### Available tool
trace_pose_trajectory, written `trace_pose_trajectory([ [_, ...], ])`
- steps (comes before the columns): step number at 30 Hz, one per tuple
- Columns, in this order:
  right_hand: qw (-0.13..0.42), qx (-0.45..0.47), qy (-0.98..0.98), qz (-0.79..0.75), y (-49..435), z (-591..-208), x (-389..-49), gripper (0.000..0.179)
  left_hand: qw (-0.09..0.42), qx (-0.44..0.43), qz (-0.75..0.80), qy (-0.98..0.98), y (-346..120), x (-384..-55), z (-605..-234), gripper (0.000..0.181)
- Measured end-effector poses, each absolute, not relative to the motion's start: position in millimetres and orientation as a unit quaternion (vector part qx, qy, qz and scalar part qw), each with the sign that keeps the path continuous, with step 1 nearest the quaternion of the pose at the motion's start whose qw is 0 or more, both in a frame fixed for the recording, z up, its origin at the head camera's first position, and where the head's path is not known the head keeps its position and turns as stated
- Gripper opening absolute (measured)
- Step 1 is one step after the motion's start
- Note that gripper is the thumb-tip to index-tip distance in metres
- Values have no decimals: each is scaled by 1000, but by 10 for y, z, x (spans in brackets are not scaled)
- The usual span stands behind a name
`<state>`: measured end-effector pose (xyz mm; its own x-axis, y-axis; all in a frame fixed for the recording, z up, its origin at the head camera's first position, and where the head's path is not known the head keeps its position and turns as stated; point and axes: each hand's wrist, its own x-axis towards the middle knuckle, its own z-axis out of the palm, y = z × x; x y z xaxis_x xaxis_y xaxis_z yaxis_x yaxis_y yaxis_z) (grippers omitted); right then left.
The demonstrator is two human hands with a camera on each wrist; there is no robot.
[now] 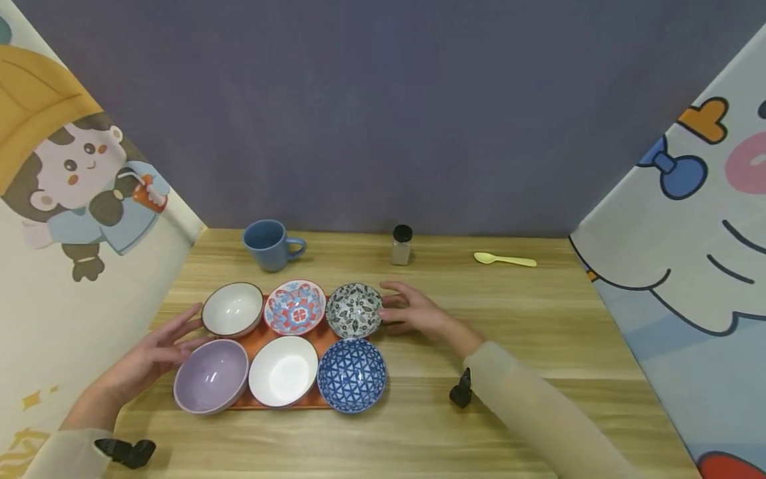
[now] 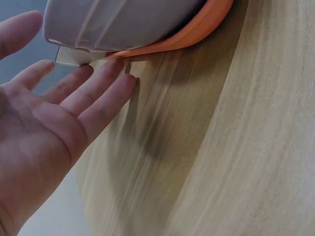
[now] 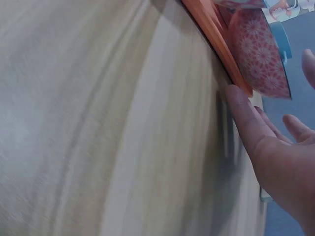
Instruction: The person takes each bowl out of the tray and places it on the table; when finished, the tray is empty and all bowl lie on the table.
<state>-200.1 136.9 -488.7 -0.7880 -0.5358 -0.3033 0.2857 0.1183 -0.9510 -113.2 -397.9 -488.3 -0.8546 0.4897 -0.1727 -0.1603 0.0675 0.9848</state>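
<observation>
An orange tray (image 1: pixel 256 340) carries several bowls in two rows. Its back row has a brown-rimmed white bowl (image 1: pixel 233 310), a red-and-blue patterned bowl (image 1: pixel 296 307) and a black-and-white leaf-patterned bowl (image 1: pixel 354 310). In front are a purple bowl (image 1: pixel 211 377), a plain white bowl (image 1: pixel 284 371) and a blue triangle-patterned bowl (image 1: pixel 352 376). My left hand (image 1: pixel 146 359) is at the tray's left side, fingers spread, fingertips by the tray edge (image 2: pixel 197 32) beneath the purple bowl. Beside the leaf-patterned bowl, my right hand (image 1: pixel 421 314) has its fingers extended, low at the tray's right edge (image 3: pixel 211 39).
A blue mug (image 1: pixel 267 246) stands behind the tray at the back left. Further right are a black-capped clear jar (image 1: pixel 401 246) and a yellow spoon (image 1: pixel 505 259). A grey wall (image 1: pixel 383 120) closes the table's back, with cartoon-printed panels on both sides.
</observation>
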Motion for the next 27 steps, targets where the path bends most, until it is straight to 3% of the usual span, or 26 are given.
trace_pose_trajectory([
  [20, 327, -69, 665, -668, 1263, -4929, -1919, 81, 257, 174, 729, 610, -4033, -1220, -5015, 84],
  [27, 342, -57, 662, -664, 1225, -4926, -1911, 72, 259, 168, 727, 613, -4020, -1191, -5016, 83],
])
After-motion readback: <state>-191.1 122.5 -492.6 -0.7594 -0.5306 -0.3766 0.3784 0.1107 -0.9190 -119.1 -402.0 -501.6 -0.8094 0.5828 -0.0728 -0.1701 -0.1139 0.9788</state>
